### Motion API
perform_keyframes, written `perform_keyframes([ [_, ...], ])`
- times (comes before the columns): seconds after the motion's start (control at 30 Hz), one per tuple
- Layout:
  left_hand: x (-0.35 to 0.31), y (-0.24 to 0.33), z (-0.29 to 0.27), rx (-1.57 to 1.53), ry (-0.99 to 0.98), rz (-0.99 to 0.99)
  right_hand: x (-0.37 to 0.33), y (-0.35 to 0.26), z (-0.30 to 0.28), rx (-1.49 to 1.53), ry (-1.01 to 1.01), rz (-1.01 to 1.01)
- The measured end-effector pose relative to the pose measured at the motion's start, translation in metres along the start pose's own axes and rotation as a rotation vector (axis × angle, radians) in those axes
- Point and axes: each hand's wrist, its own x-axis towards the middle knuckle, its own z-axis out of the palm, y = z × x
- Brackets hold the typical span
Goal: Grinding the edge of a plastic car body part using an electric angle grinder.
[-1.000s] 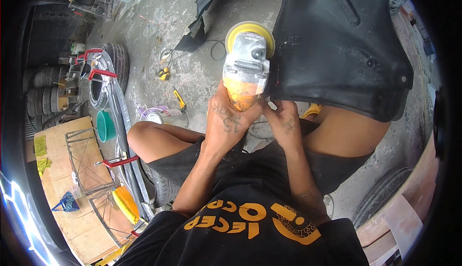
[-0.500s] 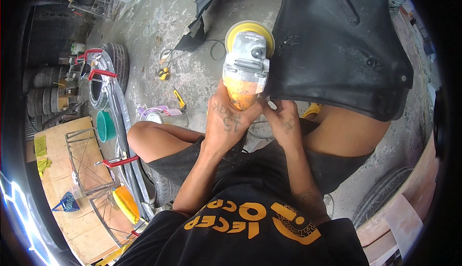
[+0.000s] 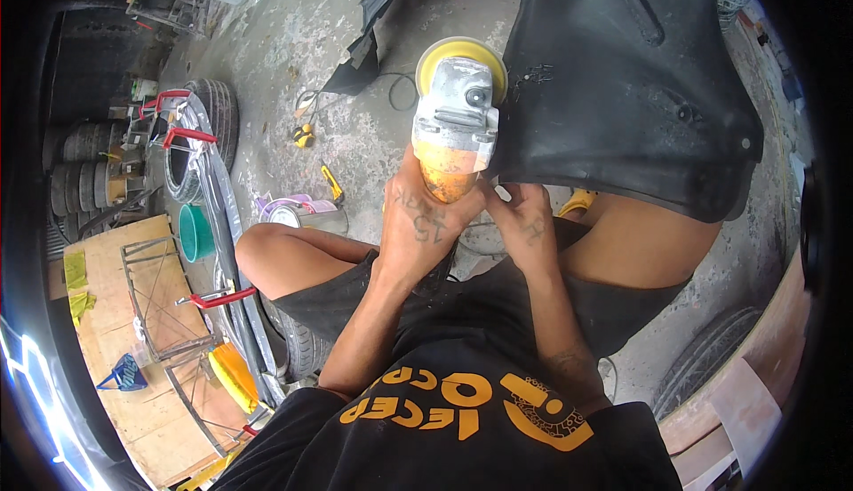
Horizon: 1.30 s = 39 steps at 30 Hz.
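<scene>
My left hand point(image 3: 421, 224) is wrapped around the orange body of an angle grinder point(image 3: 455, 122). Its scuffed grey head points away from me, and a round yellow disc point(image 3: 449, 48) sits under that head. My right hand point(image 3: 526, 227) is closed close beside it, thumb near the left hand. Its fingertips meet at the near left corner of a large black plastic panel point(image 3: 613, 109); whatever they pinch is hidden. The panel leans over my bent right leg, with a rough, scratched patch along its left edge beside the disc.
A black ribbed strip point(image 3: 369, 33) and a cable point(image 3: 402, 93) lie on the concrete floor. A yellow utility knife point(image 3: 332, 184) and an open can point(image 3: 306, 215) are left of my hands. Further left stand a green bucket point(image 3: 196, 233), red-handled clamps point(image 3: 191, 136) on a long silvery part, and tyres point(image 3: 218, 109).
</scene>
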Motion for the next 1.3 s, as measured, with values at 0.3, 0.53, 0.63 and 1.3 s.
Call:
perform_keyframes([
  [0.3,0.000,0.002,0.000,-0.009,-0.002,0.012,0.001,0.008,-0.002,-0.021,-0.001,-0.047],
  [0.53,-0.001,0.001,-0.002,-0.002,-0.001,-0.043,0.003,0.010,-0.003,-0.005,-0.023,-0.025],
  [0.63,-0.001,0.001,-0.005,-0.029,0.004,-0.029,0.004,0.014,-0.003,0.023,-0.024,-0.036],
  [1.3,-0.010,-0.005,-0.003,-0.008,0.007,-0.041,0.004,0.019,-0.002,0.023,-0.005,-0.076],
])
